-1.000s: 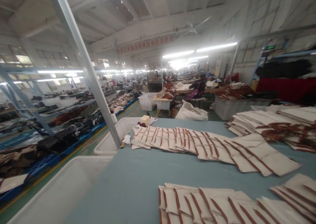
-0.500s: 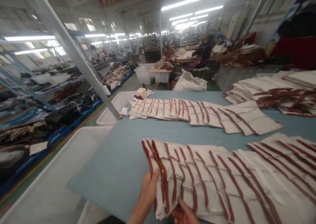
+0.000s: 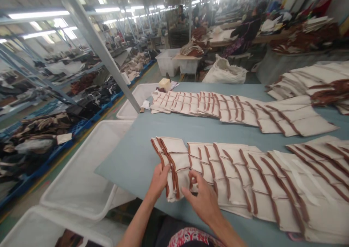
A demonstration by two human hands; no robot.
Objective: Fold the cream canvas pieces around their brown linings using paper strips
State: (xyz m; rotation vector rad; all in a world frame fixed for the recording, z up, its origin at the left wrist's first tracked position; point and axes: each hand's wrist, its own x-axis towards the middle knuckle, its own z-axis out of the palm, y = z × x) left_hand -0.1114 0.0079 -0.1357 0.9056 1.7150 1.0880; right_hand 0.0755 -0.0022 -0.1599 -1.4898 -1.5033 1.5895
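Observation:
At the near edge of the table, my left hand (image 3: 159, 179) is closed on the left side of several cream fabric panels (image 3: 178, 160) with brown edging, thumb on top. These panels are tilted and stand apart from the row beside them. My right hand (image 3: 201, 196) is at their lower right side, thumb and fingers apart, fingertips close to the edge; whether they touch it I cannot tell. To the right, an overlapping row of similar cream panels (image 3: 237, 181) with brown strips lies on the table.
A second row of panels (image 3: 196, 103) lies across the blue-grey table (image 3: 122, 156). More fabric stacks (image 3: 308, 80) are at the far right. A slanted metal post (image 3: 109, 58) rises by the left edge, near white plastic bins (image 3: 79, 178). A person (image 3: 245, 31) sits beyond the table.
The held panels have come apart from the row, leaving a gap. My right hand has risen and opened beside them. The camera view has tilted down and shifted left.

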